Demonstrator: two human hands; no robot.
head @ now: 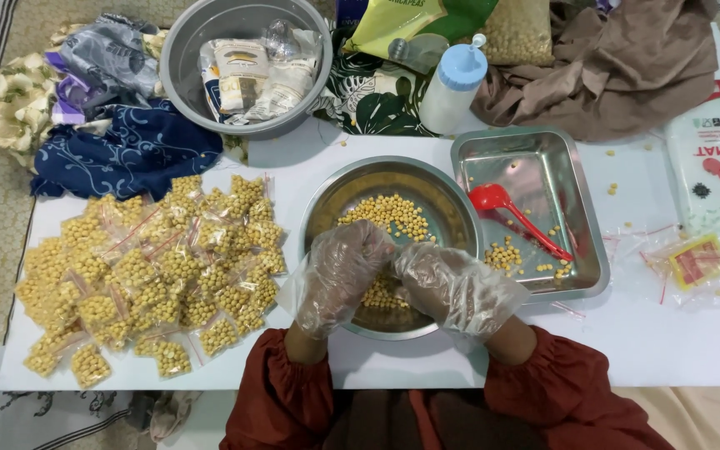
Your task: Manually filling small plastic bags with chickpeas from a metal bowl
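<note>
Steel bowl (327, 200) rim under both hands (397, 279)

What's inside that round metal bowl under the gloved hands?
The round metal bowl holds yellow chickpeas across its bottom. The left hand and right hand cover the near part, so what lies beneath them stays hidden.

The left hand (339, 275) and right hand (452, 287), both in clear plastic gloves, cover the six o'clock part of the round steel bowl (331, 200); whatever their grip holds between the fingertips cannot be made out. At twelve o'clock the green pouch (393, 21) and the bag of chickpeas (518, 29) are cut by the top edge. At three o'clock the white packet (718, 167) runs off the right edge.
</note>
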